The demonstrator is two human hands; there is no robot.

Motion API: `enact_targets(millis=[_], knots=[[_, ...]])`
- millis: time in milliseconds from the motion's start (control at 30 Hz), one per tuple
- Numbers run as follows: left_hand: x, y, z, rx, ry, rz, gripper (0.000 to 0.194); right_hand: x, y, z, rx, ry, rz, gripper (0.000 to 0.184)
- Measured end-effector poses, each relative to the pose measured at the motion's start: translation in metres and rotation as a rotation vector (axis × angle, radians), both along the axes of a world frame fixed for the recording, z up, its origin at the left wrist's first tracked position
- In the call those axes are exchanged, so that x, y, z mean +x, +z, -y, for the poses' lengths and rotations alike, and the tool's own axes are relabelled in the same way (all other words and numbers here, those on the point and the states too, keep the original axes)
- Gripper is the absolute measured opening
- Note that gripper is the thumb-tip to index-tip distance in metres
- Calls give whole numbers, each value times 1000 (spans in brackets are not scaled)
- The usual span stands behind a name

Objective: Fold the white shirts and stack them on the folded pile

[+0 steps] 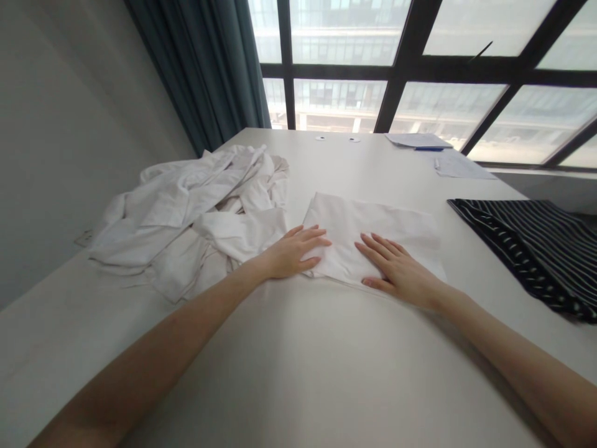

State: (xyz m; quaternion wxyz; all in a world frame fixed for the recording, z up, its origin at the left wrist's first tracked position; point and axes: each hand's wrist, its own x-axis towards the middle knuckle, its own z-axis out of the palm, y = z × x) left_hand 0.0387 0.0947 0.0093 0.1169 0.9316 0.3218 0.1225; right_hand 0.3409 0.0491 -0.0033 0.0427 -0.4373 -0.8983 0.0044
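A folded white cloth (373, 224) lies flat in the middle of the white table (298, 361). My left hand (291, 252) rests palm down on the cloth's near left corner, fingers stretched out. My right hand (396, 267) lies flat on the cloth's near edge, fingers together and extended. Neither hand grips anything. To the left of my left hand sits a loose heap of white garments (196, 205), touching the folded cloth's left side.
A dark striped fabric (536, 249) lies at the table's right edge. Papers (459, 165) and a blue pen (429, 149) sit at the far right by the window. A teal curtain (209, 68) hangs at the back left. A grey wall runs along the left.
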Motion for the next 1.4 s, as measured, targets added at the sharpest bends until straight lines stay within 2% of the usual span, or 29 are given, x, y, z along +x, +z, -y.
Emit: enact_targets(millis=[167, 300, 500, 800, 900, 1100, 1267, 1333, 1400], knots=[[2, -2, 11, 11, -2, -197, 50, 5, 2, -4, -11, 34, -20, 70], [9, 1, 24, 55, 1, -231, 54, 12, 7, -10, -56, 70, -63, 54], [15, 1, 35, 106, -92, -231, 57, 22, 8, -19, -27, 35, -123, 52], [11, 7, 32, -5, -290, -186, 46, 40, -5, -32, 81, -177, -225, 47], [11, 12, 32, -62, -345, -170, 44, 46, -8, -36, 104, -197, -265, 46], [11, 20, 31, -176, -364, -128, 42, 51, -11, -37, 206, -247, -254, 43], [19, 31, 46, -154, -400, -135, 45, 46, -5, -32, 291, -370, -300, 36], [24, 35, 55, -147, -427, -136, 44, 39, -2, -28, 299, -359, -328, 35], [28, 37, 61, -181, -447, -126, 41, 30, 1, -23, 269, -273, -357, 37]])
